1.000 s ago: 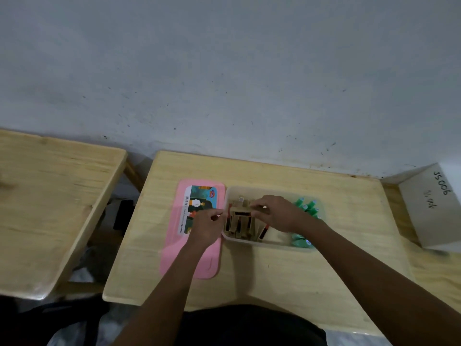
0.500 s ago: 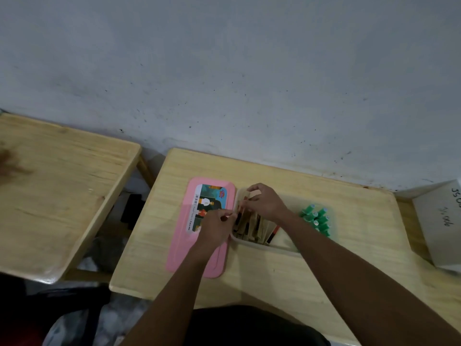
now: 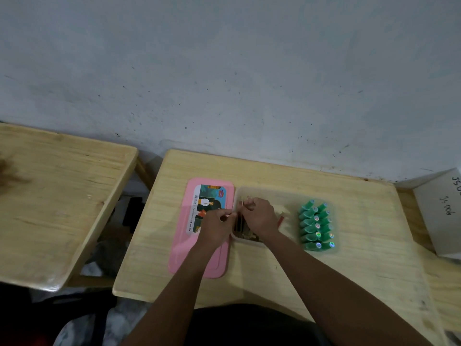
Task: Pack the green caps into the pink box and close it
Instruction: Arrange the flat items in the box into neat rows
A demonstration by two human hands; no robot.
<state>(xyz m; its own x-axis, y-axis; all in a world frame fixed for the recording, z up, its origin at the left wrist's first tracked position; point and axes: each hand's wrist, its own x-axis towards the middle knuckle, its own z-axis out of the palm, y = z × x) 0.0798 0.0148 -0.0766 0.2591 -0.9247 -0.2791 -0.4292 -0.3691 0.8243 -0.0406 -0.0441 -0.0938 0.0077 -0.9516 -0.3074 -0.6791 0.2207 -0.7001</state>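
Observation:
The pink lid, with a picture label, lies flat on the small wooden table. To its right stands the open pale box. Several green caps lie in two rows at the box's right end. Brown sticks stand at its left end. My right hand is over those sticks, its fingertips pinched on a thin stick at the box's left wall. My left hand rests over the lid's right edge with its fingers pinched together beside the right hand. What it pinches is too small to tell.
A second wooden table stands to the left across a gap. A white cardboard box with handwriting sits at the right edge. The grey wall runs right behind the table.
My right hand has slid left from the box's middle to its left end, and the green caps now show in full. My left hand has stayed by the lid's edge.

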